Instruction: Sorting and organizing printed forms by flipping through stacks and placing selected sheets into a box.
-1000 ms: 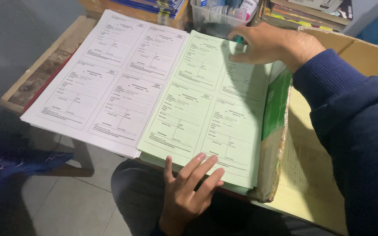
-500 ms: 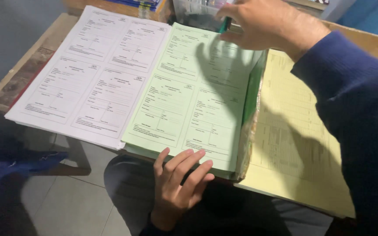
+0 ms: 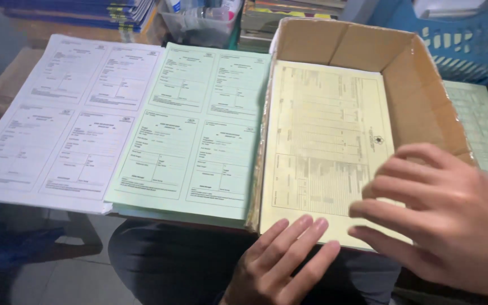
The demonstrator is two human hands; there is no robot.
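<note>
Both open, grasping nothing: left hand (image 3: 280, 265) at yellow sheet (image 3: 326, 141)'s near edge, right hand (image 3: 447, 217) above it in cardboard box (image 3: 419, 79); 2 stacks left.

dim indoor light, soft shadows, near hand blurred

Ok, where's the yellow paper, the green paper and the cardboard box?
yellow paper (image 3: 323, 141), head view, middle of the top sheet.
green paper (image 3: 199, 130), head view, centre of the top sheet.
cardboard box (image 3: 368, 48), head view, inside of its far wall.
</note>
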